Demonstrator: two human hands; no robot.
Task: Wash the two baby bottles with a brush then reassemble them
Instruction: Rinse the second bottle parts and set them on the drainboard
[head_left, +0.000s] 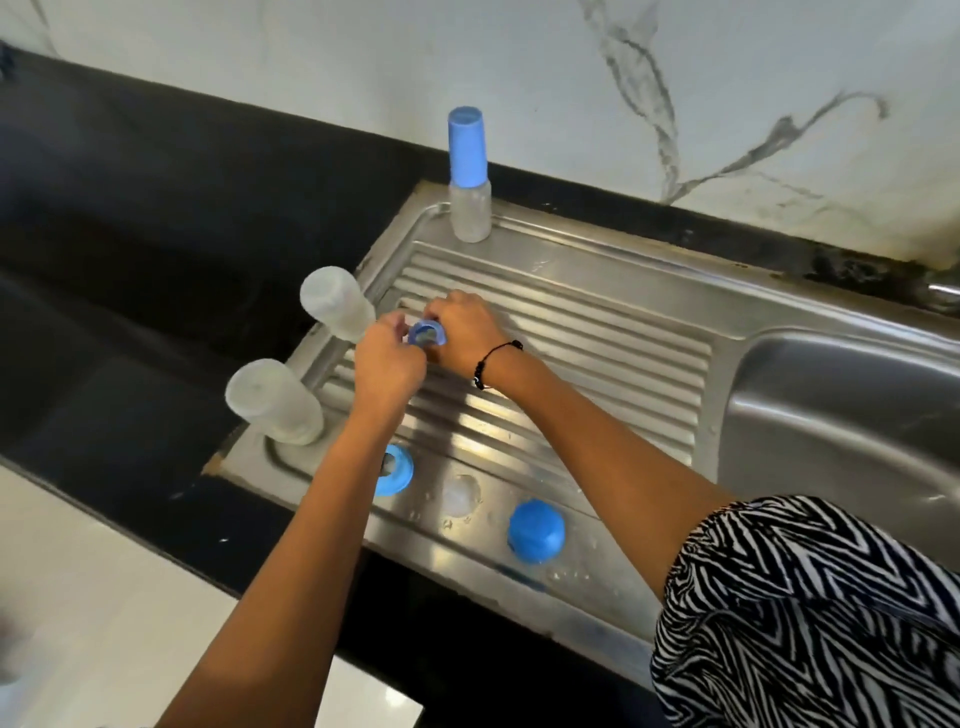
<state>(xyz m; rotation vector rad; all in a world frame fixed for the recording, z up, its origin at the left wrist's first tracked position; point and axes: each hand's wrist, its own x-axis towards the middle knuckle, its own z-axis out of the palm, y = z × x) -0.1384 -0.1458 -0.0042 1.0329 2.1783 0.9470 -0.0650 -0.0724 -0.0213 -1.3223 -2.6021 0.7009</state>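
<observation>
Hidden: the left hand (387, 364) covers most of what it grips; the left forearm crosses over part of a blue collar ring (396, 470) at lower centre. The sink basin (841, 415) is cut off at the right edge, and a tap tip barely shows at the far right.
Hard to make out: a small clear piece (460, 493) on the flat steel rim, possibly a teat; whether the held blue piece carries a teat cannot be told.
Bottles: two frosted, translucent cylinders stand mouth-down at the left edge of the drainboard, one (337, 304) at centre left, the other (278, 402) below it.
Third bottle: a clear spray-type bottle with tall blue cap (469, 176) stands upright at the upper corner of the drainboard, near the marble wall.
Drainboard: ribbed stainless steel (571, 332), wet, with droplets along its near rim.
Blue dome cap: smooth, rounded plastic (536, 530), on the near rim, lower centre.
Tabletop: black, glossy stone (130, 234), filling the left of the frame.
Right hand: (467, 332) palm down over the ribs, fingers curled and pinching a blue screw ring (427, 333); a black cord bracelet circles the wrist.
Left hand: knuckles up, fingers bent and closed against the same ring from the left.
Sleeve: zebra-striped fabric (805, 613) at lower right.
</observation>
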